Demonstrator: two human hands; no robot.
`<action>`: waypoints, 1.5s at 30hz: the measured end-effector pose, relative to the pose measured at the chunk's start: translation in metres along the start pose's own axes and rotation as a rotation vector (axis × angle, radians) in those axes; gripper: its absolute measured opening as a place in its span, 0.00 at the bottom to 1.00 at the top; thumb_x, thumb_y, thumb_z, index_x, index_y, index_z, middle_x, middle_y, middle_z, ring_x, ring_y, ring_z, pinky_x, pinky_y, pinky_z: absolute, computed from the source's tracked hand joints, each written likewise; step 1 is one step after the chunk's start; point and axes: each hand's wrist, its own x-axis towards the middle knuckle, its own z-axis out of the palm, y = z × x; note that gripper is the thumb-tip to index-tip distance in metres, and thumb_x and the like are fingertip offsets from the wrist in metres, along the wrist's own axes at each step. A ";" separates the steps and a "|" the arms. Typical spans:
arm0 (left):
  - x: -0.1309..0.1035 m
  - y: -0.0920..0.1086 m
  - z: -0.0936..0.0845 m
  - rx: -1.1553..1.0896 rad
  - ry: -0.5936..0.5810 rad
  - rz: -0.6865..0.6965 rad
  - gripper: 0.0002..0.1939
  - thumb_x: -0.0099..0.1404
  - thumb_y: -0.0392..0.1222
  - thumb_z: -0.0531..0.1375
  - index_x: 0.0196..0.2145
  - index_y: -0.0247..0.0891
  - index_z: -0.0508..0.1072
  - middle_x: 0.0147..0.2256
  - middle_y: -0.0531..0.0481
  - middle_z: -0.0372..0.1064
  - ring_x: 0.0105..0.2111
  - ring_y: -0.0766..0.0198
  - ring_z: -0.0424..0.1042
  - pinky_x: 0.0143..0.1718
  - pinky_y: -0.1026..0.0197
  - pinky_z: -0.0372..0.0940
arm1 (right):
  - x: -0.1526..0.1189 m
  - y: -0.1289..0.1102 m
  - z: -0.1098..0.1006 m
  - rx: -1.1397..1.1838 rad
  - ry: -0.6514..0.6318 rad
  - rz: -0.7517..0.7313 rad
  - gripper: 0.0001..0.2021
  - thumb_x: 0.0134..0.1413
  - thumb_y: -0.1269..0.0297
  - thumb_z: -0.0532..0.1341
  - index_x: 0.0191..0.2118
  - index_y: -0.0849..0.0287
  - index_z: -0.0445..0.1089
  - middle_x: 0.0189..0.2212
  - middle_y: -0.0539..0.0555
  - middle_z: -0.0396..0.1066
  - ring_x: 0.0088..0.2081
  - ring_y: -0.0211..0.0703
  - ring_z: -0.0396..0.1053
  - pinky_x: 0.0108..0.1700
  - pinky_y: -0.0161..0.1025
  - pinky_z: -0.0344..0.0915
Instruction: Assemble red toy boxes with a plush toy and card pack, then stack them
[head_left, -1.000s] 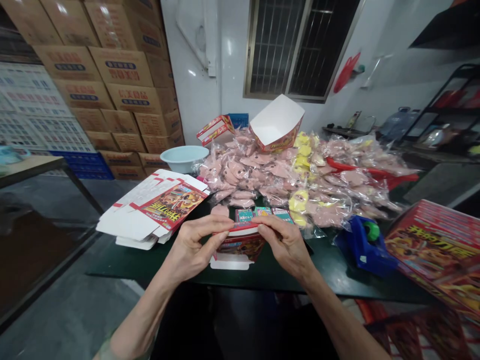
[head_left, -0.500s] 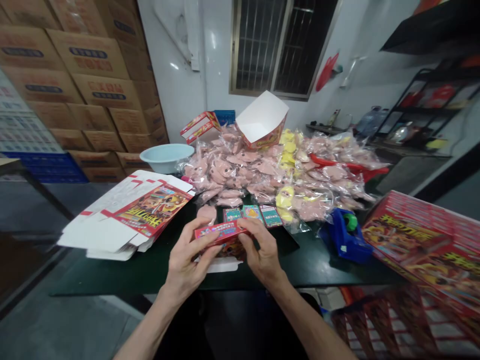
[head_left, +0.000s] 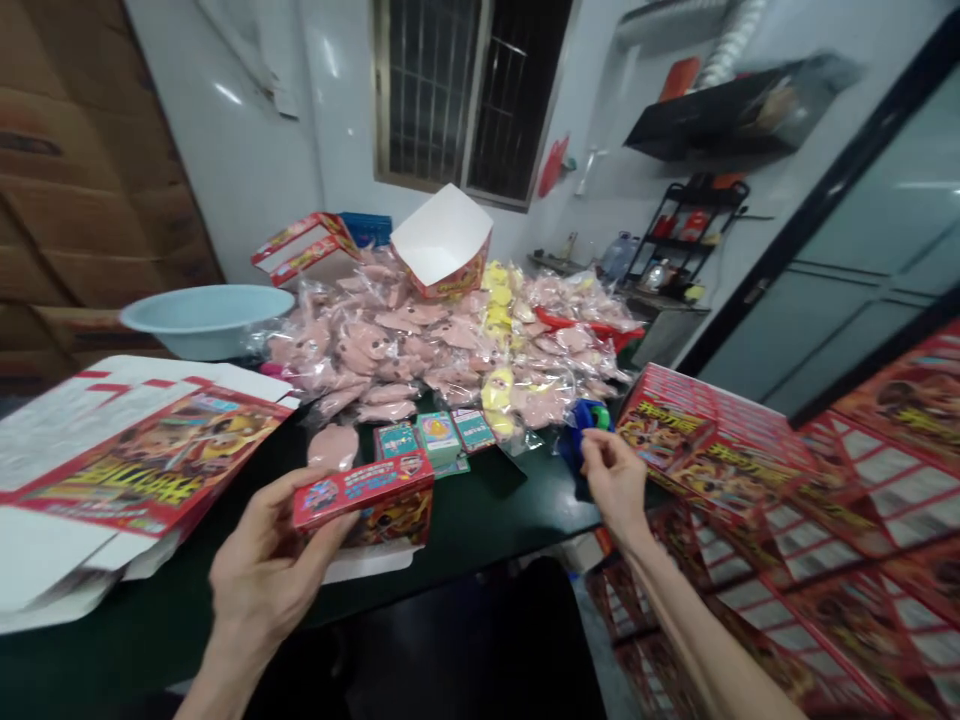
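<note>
My left hand [head_left: 262, 560] is closed around one end of a small red printed cardboard box [head_left: 386, 487], thumb along its near side. My right hand [head_left: 619, 480] is at a blue tape dispenser [head_left: 571, 442] with a green roll core. Thumb and index finger are pinched together at the dispenser's near edge; what lies between them is too small to make out. Behind the box lie stacks of printed cards [head_left: 439, 435] and a bagged pink piece [head_left: 332, 447]. A white flap [head_left: 373, 562] shows below the box.
Flattened printed cartons [head_left: 165, 460] lie at the left, near a light blue basin [head_left: 206, 312]. Bagged pink and yellow pieces [head_left: 375, 350] are heaped across the back, with an open carton [head_left: 442, 245] on top. Filled red boxes [head_left: 720, 440] are stacked at the right.
My right hand has let go of the red box and moved right to the tape dispenser. My left hand still holds the box. The view has turned to the right.
</note>
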 end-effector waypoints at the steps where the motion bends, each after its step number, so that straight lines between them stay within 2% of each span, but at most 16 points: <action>1: 0.000 -0.001 0.001 0.003 0.012 -0.011 0.22 0.52 0.41 0.66 0.45 0.43 0.69 0.39 0.52 0.73 0.32 0.64 0.74 0.34 0.66 0.72 | 0.010 0.007 -0.014 -0.040 0.051 0.028 0.15 0.52 0.58 0.54 0.38 0.64 0.69 0.23 0.52 0.68 0.24 0.40 0.64 0.28 0.37 0.62; 3: 0.000 -0.004 0.002 0.009 0.037 -0.028 0.23 0.50 0.40 0.67 0.45 0.43 0.70 0.38 0.54 0.73 0.30 0.65 0.74 0.33 0.67 0.71 | 0.028 0.020 -0.038 -0.121 0.101 0.091 0.13 0.51 0.59 0.56 0.35 0.64 0.70 0.27 0.55 0.70 0.30 0.44 0.67 0.34 0.39 0.63; 6: 0.001 -0.011 0.006 0.011 0.085 -0.069 0.26 0.47 0.40 0.69 0.45 0.43 0.71 0.37 0.55 0.73 0.28 0.68 0.72 0.33 0.70 0.70 | 0.046 0.032 -0.056 -0.198 0.014 0.229 0.09 0.48 0.61 0.62 0.27 0.62 0.70 0.26 0.53 0.71 0.32 0.44 0.68 0.36 0.40 0.64; 11: 0.004 -0.017 0.008 0.011 0.081 -0.106 0.28 0.46 0.40 0.69 0.47 0.44 0.71 0.37 0.55 0.73 0.28 0.67 0.72 0.32 0.68 0.70 | 0.062 0.034 -0.044 -0.188 -0.158 0.543 0.11 0.58 0.60 0.58 0.40 0.64 0.68 0.35 0.51 0.70 0.33 0.37 0.69 0.35 0.38 0.69; 16: 0.001 -0.019 0.006 0.056 0.087 -0.096 0.28 0.46 0.41 0.69 0.47 0.48 0.71 0.39 0.56 0.73 0.28 0.65 0.72 0.33 0.63 0.73 | 0.070 0.031 -0.034 -0.073 -0.119 0.763 0.14 0.59 0.61 0.57 0.48 0.62 0.65 0.44 0.55 0.68 0.40 0.41 0.69 0.40 0.43 0.69; 21: -0.003 -0.023 0.009 0.016 0.118 -0.115 0.29 0.44 0.40 0.70 0.47 0.47 0.72 0.39 0.55 0.74 0.30 0.64 0.73 0.38 0.60 0.72 | 0.042 0.037 -0.030 0.075 0.042 0.719 0.15 0.59 0.60 0.57 0.49 0.62 0.64 0.46 0.56 0.67 0.42 0.43 0.69 0.41 0.45 0.69; 26: -0.004 -0.018 0.008 0.017 0.120 -0.101 0.28 0.44 0.40 0.70 0.46 0.47 0.72 0.36 0.55 0.74 0.28 0.63 0.72 0.35 0.61 0.72 | 0.000 0.053 -0.014 0.089 0.142 0.598 0.15 0.59 0.61 0.56 0.49 0.62 0.64 0.45 0.56 0.67 0.42 0.42 0.69 0.42 0.45 0.69; 29: -0.003 -0.013 0.007 0.017 0.105 -0.082 0.28 0.45 0.41 0.69 0.46 0.46 0.72 0.37 0.55 0.73 0.28 0.64 0.72 0.34 0.63 0.71 | -0.002 0.061 -0.011 0.024 0.145 0.557 0.15 0.59 0.60 0.57 0.48 0.62 0.65 0.45 0.56 0.67 0.41 0.42 0.69 0.41 0.44 0.69; 32: -0.001 -0.013 0.006 0.036 0.099 -0.078 0.26 0.47 0.44 0.68 0.46 0.43 0.71 0.36 0.54 0.73 0.27 0.66 0.71 0.33 0.65 0.70 | 0.000 0.056 -0.018 -0.058 0.123 0.455 0.14 0.58 0.59 0.57 0.47 0.62 0.66 0.44 0.54 0.68 0.41 0.42 0.69 0.41 0.44 0.68; 34: 0.000 -0.014 0.006 0.072 0.079 -0.047 0.25 0.49 0.46 0.67 0.46 0.42 0.71 0.36 0.53 0.73 0.26 0.66 0.71 0.31 0.66 0.69 | -0.007 0.045 -0.024 -0.094 0.092 0.353 0.12 0.57 0.60 0.58 0.41 0.63 0.68 0.40 0.54 0.69 0.39 0.41 0.68 0.40 0.42 0.67; 36: 0.000 -0.015 0.006 0.102 0.039 0.019 0.23 0.51 0.47 0.65 0.46 0.41 0.70 0.36 0.52 0.74 0.27 0.65 0.71 0.32 0.66 0.68 | -0.023 0.027 -0.025 -0.102 0.040 0.239 0.10 0.53 0.60 0.60 0.29 0.63 0.69 0.34 0.54 0.69 0.36 0.41 0.67 0.39 0.41 0.65; 38: 0.000 -0.013 0.006 0.099 -0.007 0.064 0.22 0.54 0.45 0.64 0.47 0.40 0.69 0.38 0.50 0.73 0.30 0.64 0.73 0.35 0.65 0.68 | -0.045 0.002 -0.018 -0.075 -0.052 0.127 0.12 0.48 0.60 0.61 0.20 0.60 0.67 0.28 0.54 0.67 0.33 0.43 0.66 0.36 0.41 0.64; 39: 0.001 -0.011 0.006 0.096 -0.011 0.082 0.21 0.55 0.44 0.63 0.47 0.40 0.69 0.38 0.50 0.73 0.31 0.64 0.73 0.36 0.65 0.67 | -0.057 -0.013 -0.013 -0.052 -0.116 0.072 0.11 0.47 0.60 0.61 0.19 0.59 0.67 0.26 0.53 0.66 0.31 0.43 0.65 0.34 0.40 0.63; 43: -0.001 0.001 0.006 0.099 0.003 0.125 0.21 0.56 0.41 0.63 0.48 0.39 0.68 0.38 0.49 0.73 0.33 0.64 0.73 0.38 0.65 0.67 | -0.096 -0.092 0.016 0.124 -0.346 -0.146 0.07 0.54 0.62 0.57 0.30 0.57 0.70 0.18 0.47 0.62 0.19 0.35 0.60 0.25 0.35 0.59; 44: -0.001 0.003 0.006 0.094 -0.002 0.120 0.20 0.56 0.41 0.63 0.47 0.39 0.68 0.38 0.49 0.73 0.33 0.63 0.73 0.38 0.65 0.67 | -0.101 -0.112 0.024 0.204 -0.382 -0.148 0.06 0.55 0.63 0.57 0.36 0.57 0.69 0.18 0.46 0.62 0.18 0.33 0.59 0.23 0.33 0.58; 45: -0.002 0.005 0.006 0.087 -0.011 0.113 0.20 0.57 0.41 0.62 0.47 0.38 0.68 0.38 0.49 0.73 0.33 0.63 0.73 0.38 0.65 0.68 | -0.105 -0.132 0.032 0.305 -0.417 -0.119 0.11 0.55 0.65 0.57 0.44 0.56 0.66 0.18 0.45 0.63 0.17 0.32 0.58 0.20 0.32 0.57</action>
